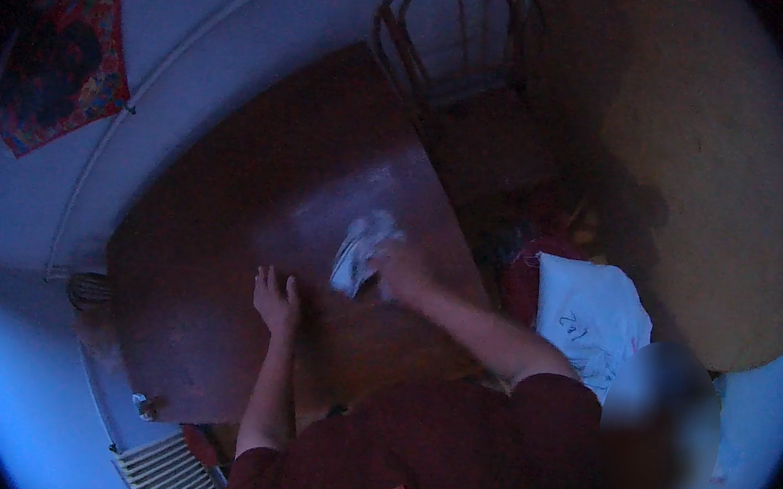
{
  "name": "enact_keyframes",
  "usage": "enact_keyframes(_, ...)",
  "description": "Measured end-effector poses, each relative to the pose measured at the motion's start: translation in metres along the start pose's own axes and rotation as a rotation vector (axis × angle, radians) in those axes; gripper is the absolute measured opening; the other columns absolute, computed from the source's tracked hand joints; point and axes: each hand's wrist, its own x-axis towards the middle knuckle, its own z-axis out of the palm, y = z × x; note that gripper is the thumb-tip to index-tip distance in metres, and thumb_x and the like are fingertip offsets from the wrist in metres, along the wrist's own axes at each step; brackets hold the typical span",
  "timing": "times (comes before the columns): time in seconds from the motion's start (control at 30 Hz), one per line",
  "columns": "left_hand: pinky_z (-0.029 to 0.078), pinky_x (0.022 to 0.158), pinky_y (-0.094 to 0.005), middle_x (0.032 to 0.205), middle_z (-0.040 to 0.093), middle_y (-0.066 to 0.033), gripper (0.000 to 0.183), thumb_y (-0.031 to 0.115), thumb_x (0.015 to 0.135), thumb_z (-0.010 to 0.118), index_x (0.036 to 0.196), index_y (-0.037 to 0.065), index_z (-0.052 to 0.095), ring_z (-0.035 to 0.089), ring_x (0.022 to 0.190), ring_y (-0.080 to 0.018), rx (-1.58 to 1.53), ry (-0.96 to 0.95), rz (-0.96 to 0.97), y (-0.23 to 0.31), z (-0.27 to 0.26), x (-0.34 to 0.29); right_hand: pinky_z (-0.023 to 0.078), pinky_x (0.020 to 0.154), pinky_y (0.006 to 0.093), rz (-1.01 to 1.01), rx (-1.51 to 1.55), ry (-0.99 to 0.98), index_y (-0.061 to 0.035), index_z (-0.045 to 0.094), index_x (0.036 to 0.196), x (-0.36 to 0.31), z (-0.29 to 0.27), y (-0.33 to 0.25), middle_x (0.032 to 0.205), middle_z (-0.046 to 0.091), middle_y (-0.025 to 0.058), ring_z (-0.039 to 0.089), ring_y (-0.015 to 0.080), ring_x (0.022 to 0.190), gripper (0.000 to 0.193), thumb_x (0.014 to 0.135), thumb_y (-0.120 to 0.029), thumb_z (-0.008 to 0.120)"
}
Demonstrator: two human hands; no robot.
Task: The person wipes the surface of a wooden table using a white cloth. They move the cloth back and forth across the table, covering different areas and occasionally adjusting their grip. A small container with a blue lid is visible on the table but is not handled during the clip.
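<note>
Right hand (398, 271) grips a crumpled cloth (354, 255) while the left hand (275, 303) rests on a dark wooden desk (215, 238)

The pale cloth, bunched and marked with darker streaks or folds, lies on the right-hand part of the desk, near its middle along the length. The right hand comes in from the lower right, its fingers clamped on the cloth's right side; the dim light hides just how each fingertip sits. A whitish sheen lies on the brown surface just beyond the cloth.

The left hand rests palm down to the left of the cloth and well apart from it, its fingers straight and apart, holding nothing. Both forearms are bare below the short sleeves of a dark red shirt (431, 434).

At the far right corner of the desk stands a chair (489, 137) with a rounded, spindled back. Nearer the person, to the right of the desk, is a white sack (588, 308) with dark markings. A small white object (144, 402), too dim to identify, sits at the desk's near left corner, with a ribbed white radiator (169, 469) just below. A red-bordered poster (65, 58) hangs on the pale wall (194, 4).
</note>
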Motion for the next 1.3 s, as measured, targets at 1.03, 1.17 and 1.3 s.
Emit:
enact_keyframes(1.03,0.013,0.109,-0.0549,0.147,0.025,-0.0195,0.063,0.037,0.087,0.052,0.137,0.003,0.036,0.020,0.137,-0.0379,0.074,-0.131,-0.143,0.029,0.020,0.000,0.045,0.083,0.0506,-0.249,-0.412,-0.103,-0.0046,0.070,0.091,0.179,0.059,-0.042,0.100,0.063,0.0164,0.058,0.0331,0.096,0.024,0.074,-0.014,0.056)
enact_keyframes(1.17,0.013,0.110,-0.0546,0.148,0.024,-0.0198,0.063,0.038,0.087,0.052,0.137,0.003,0.036,0.020,0.137,-0.0379,0.102,-0.165,-0.135,0.013,0.024,0.002,0.043,0.088,0.0519,-0.508,-0.337,-0.219,-0.0087,0.070,0.091,0.175,0.095,-0.093,0.104,0.063,0.0135,0.057,0.0340,0.101,0.021,0.075,-0.013,0.057)
enact_keyframes(1.3,0.013,0.110,-0.0543,0.148,0.023,-0.0195,0.064,0.038,0.087,0.052,0.137,0.003,0.036,0.020,0.137,-0.0378,0.084,-0.151,-0.135,0.018,0.018,0.006,0.044,0.093,0.0431,-0.414,0.406,0.096,-0.0100,0.067,0.100,0.213,0.020,-0.006,0.109,0.062,0.0104,0.058,0.0289,0.103,0.027,0.076,-0.009,0.055)
